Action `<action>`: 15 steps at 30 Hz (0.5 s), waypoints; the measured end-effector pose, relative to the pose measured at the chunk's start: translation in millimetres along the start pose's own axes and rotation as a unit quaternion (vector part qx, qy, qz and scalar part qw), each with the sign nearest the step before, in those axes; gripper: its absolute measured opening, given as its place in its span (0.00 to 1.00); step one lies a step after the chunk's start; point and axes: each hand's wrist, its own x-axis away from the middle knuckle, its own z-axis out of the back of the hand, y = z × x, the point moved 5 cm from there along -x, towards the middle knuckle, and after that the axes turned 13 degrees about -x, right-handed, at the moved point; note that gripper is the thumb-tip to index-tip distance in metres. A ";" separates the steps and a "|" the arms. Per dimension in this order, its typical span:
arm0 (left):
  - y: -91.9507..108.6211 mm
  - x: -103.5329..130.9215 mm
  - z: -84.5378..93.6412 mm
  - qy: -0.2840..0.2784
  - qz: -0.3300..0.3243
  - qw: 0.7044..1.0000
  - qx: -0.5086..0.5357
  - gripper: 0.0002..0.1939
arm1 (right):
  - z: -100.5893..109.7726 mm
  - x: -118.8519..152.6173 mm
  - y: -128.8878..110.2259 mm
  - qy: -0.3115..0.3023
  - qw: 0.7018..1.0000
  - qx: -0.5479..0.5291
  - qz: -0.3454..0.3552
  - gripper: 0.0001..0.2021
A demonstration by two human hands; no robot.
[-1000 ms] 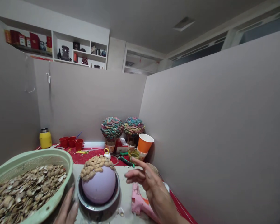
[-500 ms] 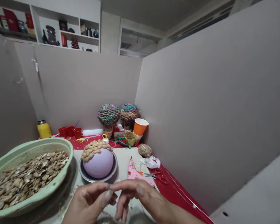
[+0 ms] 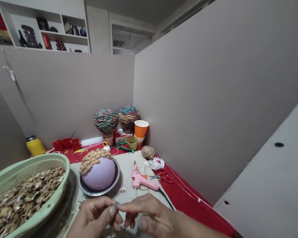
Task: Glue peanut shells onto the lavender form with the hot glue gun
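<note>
My left hand (image 3: 95, 216) is in a pinch at the bottom middle, thumb against index finger. A small greyish edge shows at its fingertips; I cannot make out what it is. My right hand (image 3: 152, 215) reaches in from the right, its index fingertip touching that spot. Its thumb stands apart and its other fingers curl loosely below. Beyond my hands, a lilac ball (image 3: 99, 175) rests in a metal bowl (image 3: 118, 178), its top covered with tan shell pieces (image 3: 94, 158). To the left stands a green plastic basket (image 3: 64, 172) of loose shells (image 3: 32, 195).
A pink glue gun (image 3: 144, 181) lies right of the bowl. Near it are red-handled scissors (image 3: 165, 177), a crumpled white tissue (image 3: 155, 163) and a twine ball (image 3: 148, 152). Behind stand two colourful ball-topped trees (image 3: 106, 120), an orange paper cup (image 3: 140, 129) and red cups (image 3: 66, 143).
The view has swung right and tilted, so things sit further left. My right hand has shifted lower, uncovering the glue gun's handle. Both hands stay together at the fingertips.
</note>
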 end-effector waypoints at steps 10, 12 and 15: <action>-3.2 -9.5 -39.6 -0.081 0.080 0.993 -0.002 0.19 | -28.5 13.9 8.0 -0.066 0.914 0.343 0.204 0.22; -6.3 -11.2 -43.4 -0.080 0.080 0.993 -0.015 0.15 | -26.1 18.7 1.9 -0.049 0.900 0.363 0.236 0.20; -14.2 -8.3 -40.5 -0.089 0.060 0.994 -0.031 0.12 | 3.9 29.5 -17.2 0.046 0.891 0.347 0.290 0.22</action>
